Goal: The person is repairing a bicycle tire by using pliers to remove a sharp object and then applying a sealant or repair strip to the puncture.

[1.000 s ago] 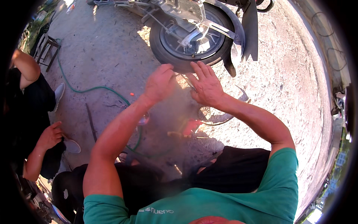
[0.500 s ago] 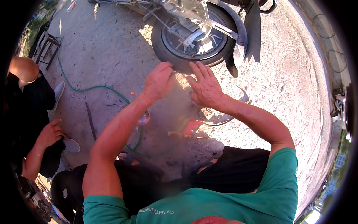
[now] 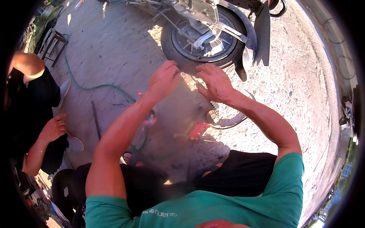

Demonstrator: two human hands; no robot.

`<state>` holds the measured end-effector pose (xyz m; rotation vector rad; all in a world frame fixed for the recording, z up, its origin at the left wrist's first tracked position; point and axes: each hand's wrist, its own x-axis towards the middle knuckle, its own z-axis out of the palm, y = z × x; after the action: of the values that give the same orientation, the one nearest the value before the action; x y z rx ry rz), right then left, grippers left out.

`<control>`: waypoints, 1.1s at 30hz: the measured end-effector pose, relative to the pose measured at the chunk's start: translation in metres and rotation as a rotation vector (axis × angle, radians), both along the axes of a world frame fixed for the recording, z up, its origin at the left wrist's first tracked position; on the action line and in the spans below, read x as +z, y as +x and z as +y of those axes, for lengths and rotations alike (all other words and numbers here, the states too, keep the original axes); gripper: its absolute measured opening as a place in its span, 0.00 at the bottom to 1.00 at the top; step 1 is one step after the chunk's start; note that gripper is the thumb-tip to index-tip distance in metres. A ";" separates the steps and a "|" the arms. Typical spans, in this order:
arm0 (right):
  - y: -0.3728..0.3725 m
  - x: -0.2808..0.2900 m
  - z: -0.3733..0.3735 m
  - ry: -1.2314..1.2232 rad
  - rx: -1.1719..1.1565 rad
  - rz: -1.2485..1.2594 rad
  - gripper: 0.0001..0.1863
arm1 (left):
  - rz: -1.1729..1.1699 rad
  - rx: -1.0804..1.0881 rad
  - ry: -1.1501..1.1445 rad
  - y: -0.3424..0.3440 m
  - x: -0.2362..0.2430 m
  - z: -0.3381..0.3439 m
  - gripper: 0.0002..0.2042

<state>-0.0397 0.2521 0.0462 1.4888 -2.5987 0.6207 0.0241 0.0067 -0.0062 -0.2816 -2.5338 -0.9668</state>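
Note:
A motorbike wheel with a black tyre (image 3: pixel 169 51) lies ahead of me, still mounted under the vehicle. My left hand (image 3: pixel 164 80) has its fingers curled in at the tyre's near edge; its fingertips are partly hidden. To its right, my right hand (image 3: pixel 217 81) bends its fingers over the same edge, thumb apart and lower. Whatever lies between the two hands is hard to make out. Below my right hand a round ribbed part (image 3: pixel 213 116) rests on the ground beside a curved dark strip (image 3: pixel 232 125). A red object (image 3: pixel 199 130) lies nearer me, blurred.
A green hose (image 3: pixel 91 87) winds across the dusty ground and passes behind my left forearm. At left sits another person, one hand (image 3: pixel 53 128) visible. A dark bar (image 3: pixel 95 119) lies between us. Farther off stands a small wooden stool (image 3: pixel 54 47).
My right hand's fingers, outstretched on the tyre before, are now bent over its edge. My left hand stays curled at the tyre. The whole view has shifted slightly.

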 end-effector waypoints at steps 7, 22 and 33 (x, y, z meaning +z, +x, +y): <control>-0.038 0.011 -0.002 -0.131 -0.255 -0.139 0.13 | -0.250 0.083 0.188 -0.001 0.018 0.009 0.10; -0.070 0.000 -0.018 0.114 -0.172 -0.009 0.13 | -0.511 0.091 0.568 -0.025 0.044 0.043 0.14; -0.072 -0.001 -0.014 0.090 -0.146 -0.040 0.13 | -0.558 0.116 0.626 -0.036 0.035 0.048 0.13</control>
<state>-0.1116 0.2377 0.0453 1.3059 -2.7685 0.5303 -0.0115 0.0542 0.0287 0.3645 -2.4796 -1.9209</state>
